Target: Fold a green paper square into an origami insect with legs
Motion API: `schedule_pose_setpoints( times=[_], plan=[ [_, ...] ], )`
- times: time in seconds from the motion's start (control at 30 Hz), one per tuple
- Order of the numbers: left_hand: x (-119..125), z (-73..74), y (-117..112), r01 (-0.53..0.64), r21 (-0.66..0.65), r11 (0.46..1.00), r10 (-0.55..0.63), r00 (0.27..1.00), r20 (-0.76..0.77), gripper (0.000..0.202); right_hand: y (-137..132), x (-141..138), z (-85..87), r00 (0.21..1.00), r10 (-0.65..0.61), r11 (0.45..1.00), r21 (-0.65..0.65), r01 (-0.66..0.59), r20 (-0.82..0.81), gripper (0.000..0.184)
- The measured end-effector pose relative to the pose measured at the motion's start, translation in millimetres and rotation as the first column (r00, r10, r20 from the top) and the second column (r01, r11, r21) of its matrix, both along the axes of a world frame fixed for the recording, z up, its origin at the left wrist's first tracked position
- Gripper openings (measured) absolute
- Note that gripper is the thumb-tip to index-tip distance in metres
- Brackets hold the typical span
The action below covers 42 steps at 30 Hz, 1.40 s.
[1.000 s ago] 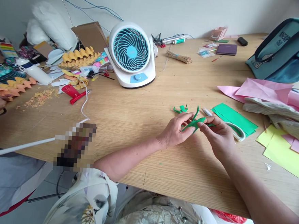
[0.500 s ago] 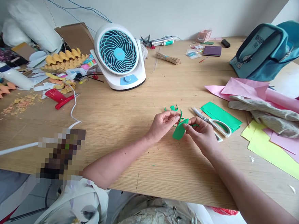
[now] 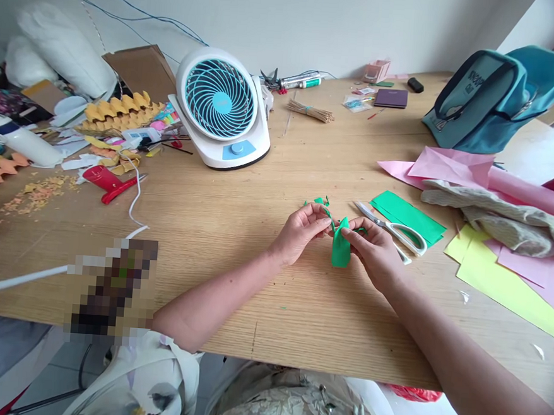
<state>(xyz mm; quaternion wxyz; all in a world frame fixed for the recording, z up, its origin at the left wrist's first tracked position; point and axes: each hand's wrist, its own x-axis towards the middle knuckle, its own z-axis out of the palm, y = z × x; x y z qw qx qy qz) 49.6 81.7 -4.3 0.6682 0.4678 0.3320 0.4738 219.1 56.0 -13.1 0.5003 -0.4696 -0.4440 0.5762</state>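
Over the middle of the wooden table, my right hand pinches a cut piece of green paper, which hangs down with a folded, pointed top. My left hand is closed on a thin twisted green strip that meets the paper between my fingertips. Whether the two are joined cannot be made out. Small green scraps show just behind my left fingers. Close by my right hand lie white-handled scissors, partly beside a stack of green paper.
A white fan stands at the back, left of a bundle of sticks. Yellow paper, pink paper, a grey glove-like cloth and a teal bag occupy the right. A red clip-like tool and clutter lie left.
The green paper piece has turned from slanting to hanging nearly upright, its top now folded to a point. The green strip tilts more toward my left hand. Both hands stay closed in about the same place.
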Motion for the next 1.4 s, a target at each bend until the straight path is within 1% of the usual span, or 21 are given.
schedule_pose_setpoints(
  times=[0.07, 0.17, 0.3, 0.43, 0.5, 0.6, 0.7, 0.8, 0.87, 0.93, 1.0, 1.17, 1.23, 1.3, 1.4],
  plan=[
    [-0.9, -0.5, 1.1, 0.006, -0.020, 1.000, -0.006, 1.000, -0.003, 0.026, 0.7, 0.5, -1.5, 1.000, -0.006, 1.000, -0.008, 0.006, -0.016, 0.035],
    [-1.1, -0.9, 2.2, -0.013, -0.014, 1.000, 0.013, 1.000, -0.022, 0.026, 1.1, -1.1, -0.4, 0.999, -0.009, 1.000, -0.018, 0.008, -0.049, 0.038],
    [-0.2, 0.1, 1.5, -0.008, 0.004, 1.000, 0.008, 0.999, -0.031, 0.030, 0.3, -5.6, 3.9, 0.997, -0.045, 0.998, 0.037, 0.047, -0.069, 0.042],
    [0.8, 1.4, 0.1, -0.059, 0.020, 0.998, 0.061, 0.993, -0.103, 0.030, -0.5, -8.1, 4.1, 0.999, -0.038, 0.997, 0.060, 0.040, -0.034, 0.042],
    [0.9, 2.0, 0.3, -0.074, 0.016, 0.997, 0.075, 0.991, -0.112, 0.027, -0.4, -8.0, 3.4, 0.998, -0.033, 0.998, 0.055, 0.036, -0.055, 0.041],
    [0.1, 2.7, 1.6, -0.066, 0.006, 0.998, 0.067, 0.995, -0.074, 0.025, 0.0, -6.9, 4.1, 0.988, -0.034, 0.999, 0.021, 0.038, -0.154, 0.042],
    [-1.4, 2.7, 2.3, -0.052, -0.019, 0.998, 0.051, 0.998, -0.029, 0.029, -0.2, -5.4, 7.1, 0.973, -0.023, 0.999, -0.039, 0.014, -0.229, 0.045],
    [-2.3, 2.8, 2.3, -0.027, -0.014, 1.000, 0.027, 1.000, -0.014, 0.027, -1.2, -4.2, 10.1, 0.969, 0.026, 0.994, -0.093, -0.050, -0.246, 0.037],
    [-2.3, 3.0, 2.6, -0.031, 0.001, 1.000, 0.031, 0.999, -0.014, 0.027, -1.6, -3.7, 11.2, 0.967, 0.030, 0.991, -0.115, -0.061, -0.254, 0.033],
    [-1.9, 3.1, 3.3, -0.066, 0.028, 0.997, 0.066, 0.997, -0.026, 0.029, -1.6, -3.8, 11.1, 0.967, 0.009, 0.992, -0.123, -0.042, -0.254, 0.033],
    [-1.3, 2.8, 3.9, -0.107, 0.061, 0.992, 0.111, 0.992, -0.057, 0.030, -1.1, -4.3, 10.1, 0.970, -0.006, 0.994, -0.104, -0.020, -0.243, 0.035],
    [-0.9, 1.7, 2.8, -0.161, 0.122, 0.979, 0.181, 0.968, -0.174, 0.023, 0.7, -7.4, 6.5, 0.990, 0.050, 0.998, 0.035, -0.045, -0.134, 0.039],
    [-1.5, 1.7, 1.7, -0.149, 0.164, 0.975, 0.184, 0.957, -0.225, 0.017, 0.6, -8.4, 6.0, 0.996, 0.040, 0.998, 0.054, -0.035, -0.085, 0.041],
    [-2.6, 2.2, 0.8, -0.112, 0.238, 0.965, 0.185, 0.933, -0.310, 0.012, 0.0, -8.9, 6.2, 0.998, 0.016, 0.998, 0.061, -0.012, -0.060, 0.044],
    [-5.4, 3.7, -0.3, -0.027, 0.374, 0.927, 0.202, 0.877, -0.436, 0.010, -1.0, -9.1, 6.9, 0.998, 0.007, 0.998, 0.066, -0.003, -0.057, 0.045]
  ],
)
